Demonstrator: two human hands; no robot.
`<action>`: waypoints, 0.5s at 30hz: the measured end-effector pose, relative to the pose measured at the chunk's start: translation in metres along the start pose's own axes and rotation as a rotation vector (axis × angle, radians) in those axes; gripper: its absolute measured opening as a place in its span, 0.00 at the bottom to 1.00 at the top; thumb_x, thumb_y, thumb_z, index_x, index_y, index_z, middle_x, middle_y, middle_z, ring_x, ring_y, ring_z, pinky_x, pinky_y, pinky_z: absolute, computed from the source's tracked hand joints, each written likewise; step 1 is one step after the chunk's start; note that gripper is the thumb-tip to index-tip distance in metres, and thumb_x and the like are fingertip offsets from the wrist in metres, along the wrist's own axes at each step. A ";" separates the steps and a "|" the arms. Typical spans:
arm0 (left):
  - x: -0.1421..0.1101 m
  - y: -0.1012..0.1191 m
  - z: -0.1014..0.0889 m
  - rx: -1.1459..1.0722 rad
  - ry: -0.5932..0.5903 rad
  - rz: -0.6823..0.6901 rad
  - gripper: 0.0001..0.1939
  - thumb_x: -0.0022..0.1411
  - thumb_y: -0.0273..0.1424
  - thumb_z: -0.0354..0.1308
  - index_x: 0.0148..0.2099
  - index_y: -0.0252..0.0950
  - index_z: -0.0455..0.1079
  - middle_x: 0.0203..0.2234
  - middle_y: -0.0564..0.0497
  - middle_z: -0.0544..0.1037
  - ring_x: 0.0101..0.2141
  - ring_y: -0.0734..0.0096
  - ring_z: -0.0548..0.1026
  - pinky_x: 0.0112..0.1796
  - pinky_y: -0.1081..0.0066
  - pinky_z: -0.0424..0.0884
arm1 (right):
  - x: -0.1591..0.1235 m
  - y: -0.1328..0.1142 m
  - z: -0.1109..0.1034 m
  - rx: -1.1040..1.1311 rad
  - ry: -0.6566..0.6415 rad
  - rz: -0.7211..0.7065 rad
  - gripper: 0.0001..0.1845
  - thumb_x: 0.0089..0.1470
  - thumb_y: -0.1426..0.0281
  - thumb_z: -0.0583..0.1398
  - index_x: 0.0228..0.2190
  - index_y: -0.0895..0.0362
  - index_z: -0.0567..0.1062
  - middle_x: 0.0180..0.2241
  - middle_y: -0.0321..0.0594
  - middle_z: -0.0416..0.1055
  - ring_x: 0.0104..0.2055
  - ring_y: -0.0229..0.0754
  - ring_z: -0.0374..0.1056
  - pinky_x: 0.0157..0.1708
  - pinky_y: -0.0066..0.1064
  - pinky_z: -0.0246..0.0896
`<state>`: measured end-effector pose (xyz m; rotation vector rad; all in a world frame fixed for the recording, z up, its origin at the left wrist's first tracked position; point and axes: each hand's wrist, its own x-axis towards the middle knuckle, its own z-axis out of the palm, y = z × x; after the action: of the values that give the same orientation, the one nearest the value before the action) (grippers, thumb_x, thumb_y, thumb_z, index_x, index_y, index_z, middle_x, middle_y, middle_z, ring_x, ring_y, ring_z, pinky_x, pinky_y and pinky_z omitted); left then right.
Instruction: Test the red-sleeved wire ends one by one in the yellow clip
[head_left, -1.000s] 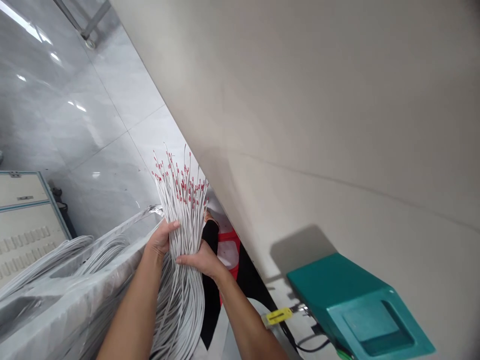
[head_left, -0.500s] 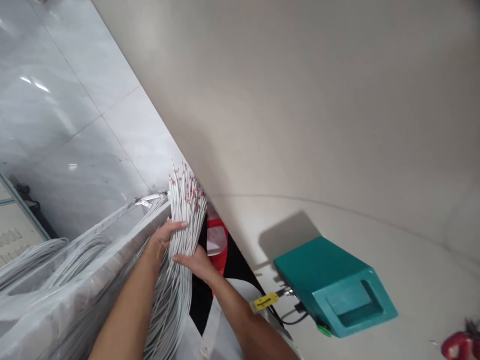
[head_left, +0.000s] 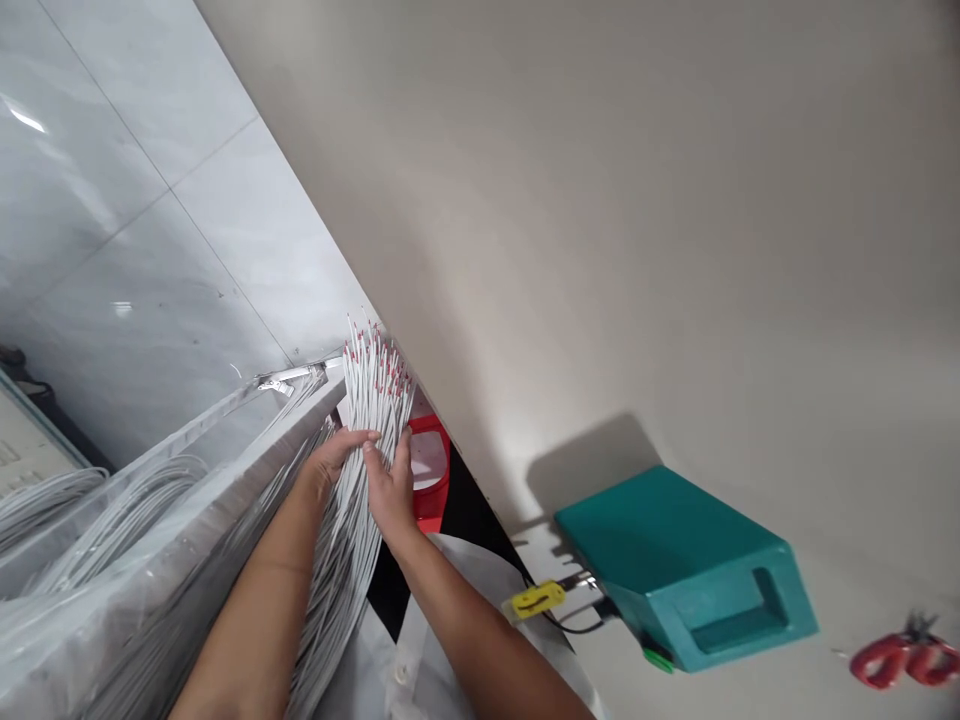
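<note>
Here's the bundle of white wires, on the left by the table, its red-tipped ends fanning toward the far side! The left hand has it held, thumb laid across, the other fingers lost behind the strands. The right hand is up against the wires, thumb and one finger apart; how tightly it grips, I can't tell. The bundle's near end slips behind the left forearm and out of frame. Right of it, a red object is half covered. Far right, red-handled cutters, blurred, sit against the picture's edge.
</note>
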<state>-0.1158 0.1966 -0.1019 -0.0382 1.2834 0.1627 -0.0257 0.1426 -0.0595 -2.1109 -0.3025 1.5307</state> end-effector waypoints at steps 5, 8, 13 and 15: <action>0.008 -0.011 -0.007 -0.006 0.002 -0.032 0.24 0.41 0.30 0.66 0.44 0.31 0.73 0.33 0.44 0.80 0.40 0.52 0.75 0.42 0.62 0.70 | 0.021 -0.005 0.017 -0.085 0.080 0.003 0.42 0.52 0.52 0.51 0.58 0.69 0.51 0.62 0.59 0.40 0.64 0.52 0.35 0.60 0.48 0.33; 0.009 -0.014 -0.010 -0.012 -0.006 -0.055 0.28 0.40 0.31 0.66 0.47 0.32 0.72 0.34 0.45 0.80 0.43 0.49 0.74 0.44 0.58 0.69 | 0.048 -0.015 0.025 -0.161 0.201 -0.091 0.35 0.55 0.55 0.50 0.55 0.67 0.57 0.60 0.58 0.49 0.63 0.53 0.40 0.58 0.50 0.38; 0.007 -0.013 -0.015 -0.010 -0.011 -0.065 0.33 0.39 0.29 0.67 0.52 0.33 0.68 0.36 0.44 0.80 0.42 0.48 0.74 0.46 0.56 0.67 | 0.104 -0.028 0.029 -0.195 0.272 -0.133 0.25 0.60 0.63 0.44 0.49 0.67 0.66 0.53 0.57 0.61 0.61 0.52 0.47 0.57 0.50 0.43; 0.007 -0.012 -0.017 0.003 -0.008 -0.067 0.34 0.39 0.30 0.67 0.52 0.32 0.67 0.36 0.43 0.80 0.41 0.48 0.75 0.46 0.56 0.67 | 0.121 -0.027 0.028 -0.196 0.256 -0.163 0.22 0.62 0.64 0.43 0.45 0.64 0.69 0.47 0.52 0.67 0.55 0.50 0.58 0.53 0.49 0.51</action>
<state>-0.1280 0.1834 -0.1140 -0.0781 1.2731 0.1034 -0.0075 0.2287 -0.1512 -2.3384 -0.5349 1.1640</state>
